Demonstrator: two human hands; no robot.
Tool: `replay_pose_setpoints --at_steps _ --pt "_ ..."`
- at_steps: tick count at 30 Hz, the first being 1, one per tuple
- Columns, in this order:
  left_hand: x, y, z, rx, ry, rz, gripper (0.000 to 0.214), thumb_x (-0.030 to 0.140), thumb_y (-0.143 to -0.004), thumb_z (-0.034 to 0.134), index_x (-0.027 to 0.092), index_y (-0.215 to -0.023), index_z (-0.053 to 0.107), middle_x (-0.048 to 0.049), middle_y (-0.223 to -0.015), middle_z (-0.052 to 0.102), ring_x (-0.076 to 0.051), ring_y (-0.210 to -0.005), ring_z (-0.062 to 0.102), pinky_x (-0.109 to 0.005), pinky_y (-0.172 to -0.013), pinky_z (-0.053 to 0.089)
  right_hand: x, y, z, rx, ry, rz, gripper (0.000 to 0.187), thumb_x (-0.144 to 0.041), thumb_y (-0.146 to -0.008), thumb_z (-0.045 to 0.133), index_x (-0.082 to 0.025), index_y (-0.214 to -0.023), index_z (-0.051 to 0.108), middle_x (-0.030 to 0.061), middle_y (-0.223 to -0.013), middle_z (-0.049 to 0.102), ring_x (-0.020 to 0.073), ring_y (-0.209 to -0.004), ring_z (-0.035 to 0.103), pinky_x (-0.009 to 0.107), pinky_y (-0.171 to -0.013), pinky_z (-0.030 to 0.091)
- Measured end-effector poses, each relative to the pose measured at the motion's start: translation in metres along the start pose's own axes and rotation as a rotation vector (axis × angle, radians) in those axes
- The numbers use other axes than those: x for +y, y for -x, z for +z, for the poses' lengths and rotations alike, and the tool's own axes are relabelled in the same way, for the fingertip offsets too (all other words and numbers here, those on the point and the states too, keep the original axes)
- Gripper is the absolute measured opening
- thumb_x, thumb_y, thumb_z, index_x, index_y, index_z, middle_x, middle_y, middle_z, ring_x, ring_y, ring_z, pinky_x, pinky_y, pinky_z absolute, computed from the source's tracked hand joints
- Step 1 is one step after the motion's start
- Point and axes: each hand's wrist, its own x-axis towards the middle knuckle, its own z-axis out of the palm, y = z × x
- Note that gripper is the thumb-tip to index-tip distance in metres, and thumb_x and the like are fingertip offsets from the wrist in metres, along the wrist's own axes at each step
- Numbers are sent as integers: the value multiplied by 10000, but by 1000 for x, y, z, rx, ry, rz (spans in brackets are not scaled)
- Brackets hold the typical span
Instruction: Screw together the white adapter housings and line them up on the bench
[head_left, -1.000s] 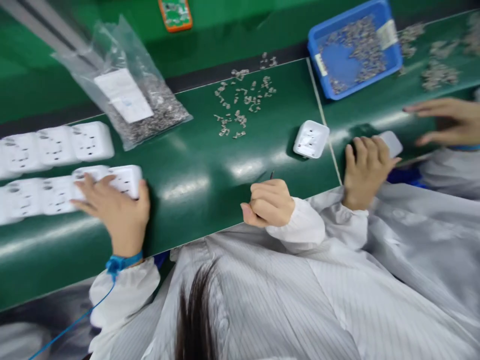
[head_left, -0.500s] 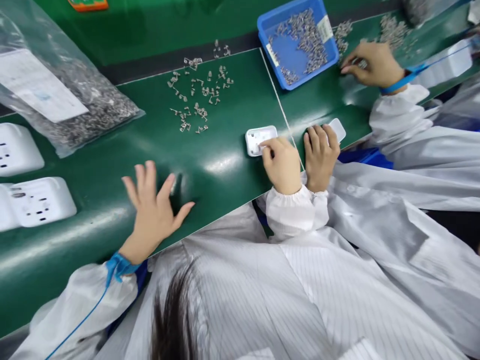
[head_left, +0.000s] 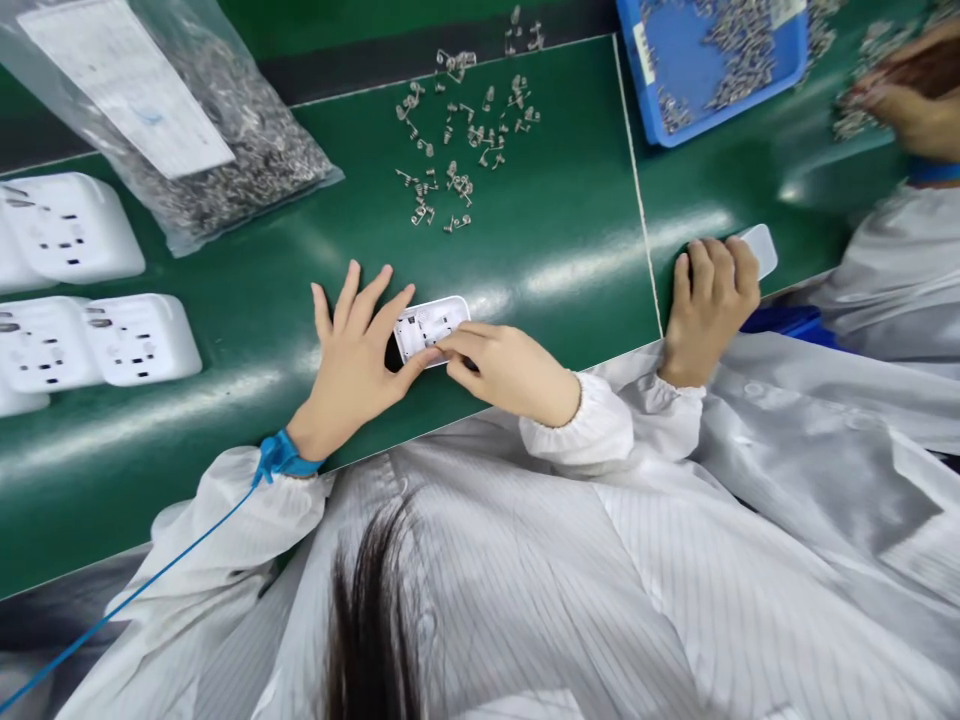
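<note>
A shallow white plastic housing [head_left: 433, 326] with a slotted interior lies on the green bench between my hands. My left hand [head_left: 352, 355] is open at its left end, fingers spread, with the index finger by the upper corner and the thumb tip at the lower edge. From the right, my right hand [head_left: 510, 370] has its fingers closed in a pinch on the housing's lower right edge. Whether a small part is also between those fingertips is hidden. Loose small metal springs [head_left: 472, 130] lie scattered on the bench beyond the housing.
Several white housings [head_left: 135, 340] sit at the left, below a clear bag of metal parts [head_left: 247, 150]. At upper right is a blue tray [head_left: 652, 110] of metal pieces. A co-worker's hand [head_left: 712, 290] rests on a white piece [head_left: 761, 250]; their other hand [head_left: 915, 100] is at metal parts.
My right hand has brought the white housing leftward from near the white line to my left hand. My left hand has come up against it. The view has shifted too.
</note>
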Motion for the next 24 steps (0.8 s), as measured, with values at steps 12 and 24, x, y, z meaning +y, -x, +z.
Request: replay_pose_setpoints --at_steps 12,24 --pt "3 -3 11 92 -32 -45 516 609 -979 511 294 -1381 573 -65 -1542 448 -350 -1498 286 -688 -1222 93 -39 -45 -60 865 -1002 -505 412 -265 -974 444 -199 -589 313 -59 -485 227 40 -360 234 203 -366 237" --pt "2 -3 13 110 -14 -66 513 609 -952 562 317 -1373 594 -61 -1517 483 -364 -1490 299 -656 -1229 83 -20 -93 -6 596 -746 -276 682 -840 -903 138 -243 -712 407 -28 -542 307 86 -471 321 258 -459 337"
